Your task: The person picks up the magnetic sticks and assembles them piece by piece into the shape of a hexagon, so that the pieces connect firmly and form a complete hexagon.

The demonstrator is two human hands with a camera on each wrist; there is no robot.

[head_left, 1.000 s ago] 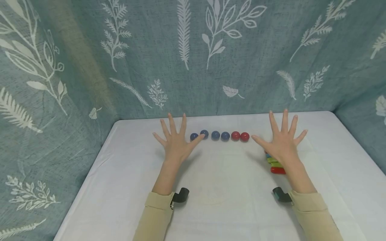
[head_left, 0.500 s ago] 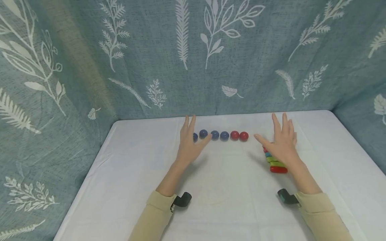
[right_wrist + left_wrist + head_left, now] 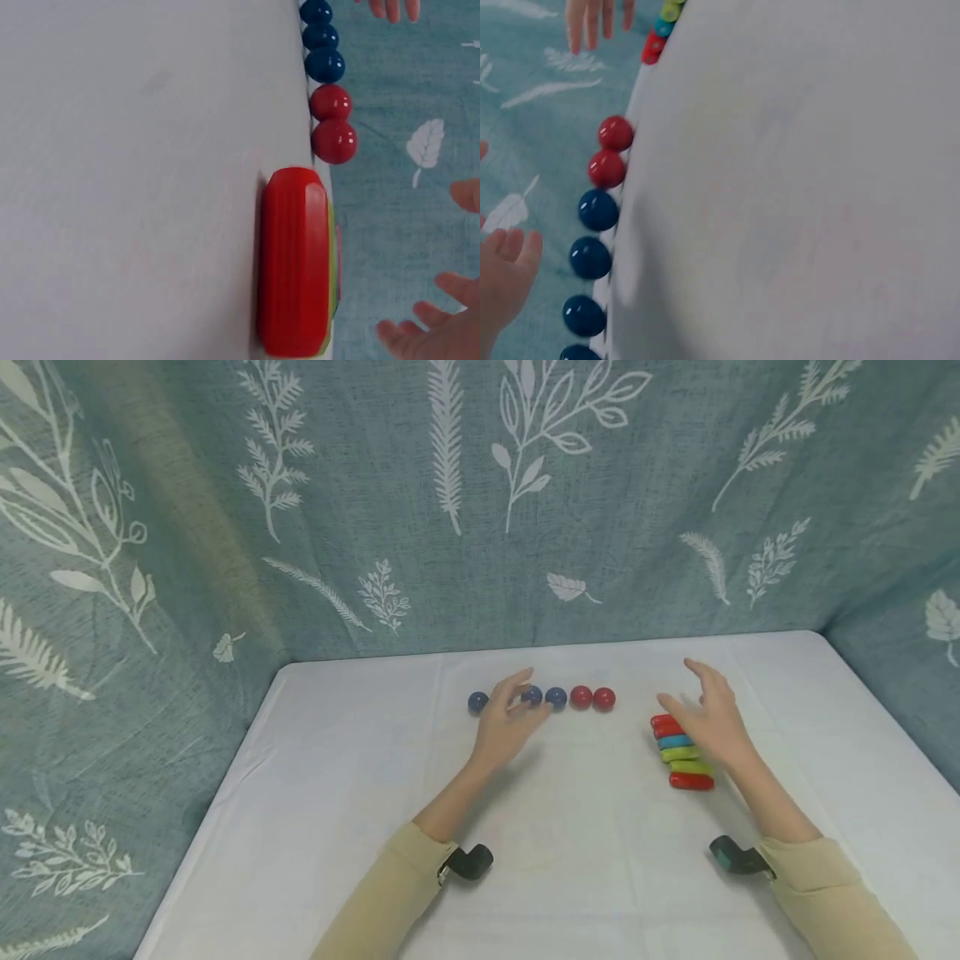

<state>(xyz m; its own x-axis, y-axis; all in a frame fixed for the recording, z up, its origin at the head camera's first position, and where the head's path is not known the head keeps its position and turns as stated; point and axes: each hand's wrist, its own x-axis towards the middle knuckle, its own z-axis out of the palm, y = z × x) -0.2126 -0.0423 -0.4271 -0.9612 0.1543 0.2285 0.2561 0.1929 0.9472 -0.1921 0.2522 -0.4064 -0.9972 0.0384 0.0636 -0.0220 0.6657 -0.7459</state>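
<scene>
A row of several glossy blue balls (image 3: pixel 556 697) and two red balls (image 3: pixel 603 699) lies along the back of the white table. My left hand (image 3: pixel 504 731), holding nothing, overlaps the blue end of the row in the head view and hides one ball; its fingers bend loosely. To the right, my right hand (image 3: pixel 714 718) hovers with thumb and fingers apart beside a column of red, blue and green rod-shaped pieces (image 3: pixel 692 781), partly covering it. The right wrist view shows the nearest red piece (image 3: pixel 296 262) large, with ribbed sides. Neither hand grips anything.
The white-covered table (image 3: pixel 570 860) has its far edge just behind the balls. A blue-green curtain (image 3: pixel 480 585) with white leaf patterns hangs behind and at the sides. Black wrist cameras stick out from both beige sleeves (image 3: pixel 405 885).
Both hands have gone from fingers spread wide to loosely bent. The left hand has moved right, over the blue balls; the right has drawn in slightly, uncovering more of the coloured pieces.
</scene>
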